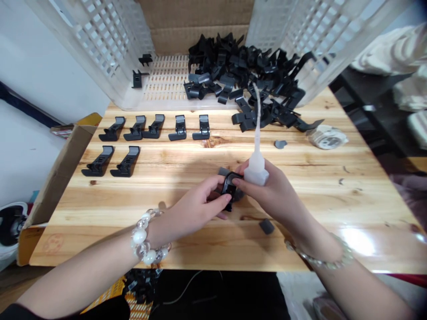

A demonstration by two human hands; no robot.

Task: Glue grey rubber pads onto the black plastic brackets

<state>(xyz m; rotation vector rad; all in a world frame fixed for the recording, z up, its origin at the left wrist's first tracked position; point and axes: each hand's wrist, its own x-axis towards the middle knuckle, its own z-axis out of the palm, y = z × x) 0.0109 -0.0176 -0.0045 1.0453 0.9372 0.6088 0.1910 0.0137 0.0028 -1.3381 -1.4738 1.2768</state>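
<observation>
My left hand (pixel 195 206) is closed around a small black plastic clip (pixel 230 189) at the middle of the wooden table (pixel 333 200). My right hand (pixel 273 195) grips a white glue bottle (pixel 256 166) with a long thin nozzle pointing up, and its index finger also touches the black clip. A grey pad (pixel 223 171) lies just behind the clip, partly hidden by my fingers. Another grey pad (pixel 267 226) rests on the table below my right hand.
Several finished black clips (pixel 156 127) stand in two rows at the left. A white crate (pixel 110 58) on its side spills a heap of black clips (pixel 247 75). A tape roll (pixel 328 137) and a grey pad (pixel 280 144) lie at right. A cardboard box (pixel 56 173) borders the left edge.
</observation>
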